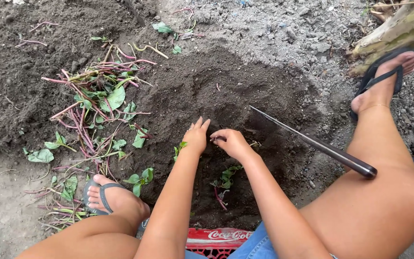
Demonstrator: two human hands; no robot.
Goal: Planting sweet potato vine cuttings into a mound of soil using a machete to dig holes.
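Dark dug soil patch (245, 86), L hand (197, 136) laid flat, released, R hand (231, 142) beside it, thin reddish stem cutting (218, 139) pinched, long dark-handled knife (312, 143) stuck at patch's R.

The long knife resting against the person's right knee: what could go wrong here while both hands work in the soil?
1. The long knife leans on the right knee, its tip on the soil close to the right hand; a knee movement might slide the blade toward the hand.
2. The left hand presses soil beside a small seedling; it could crush the leaves.
3. The cut stems lie near the left foot and could be trampled.
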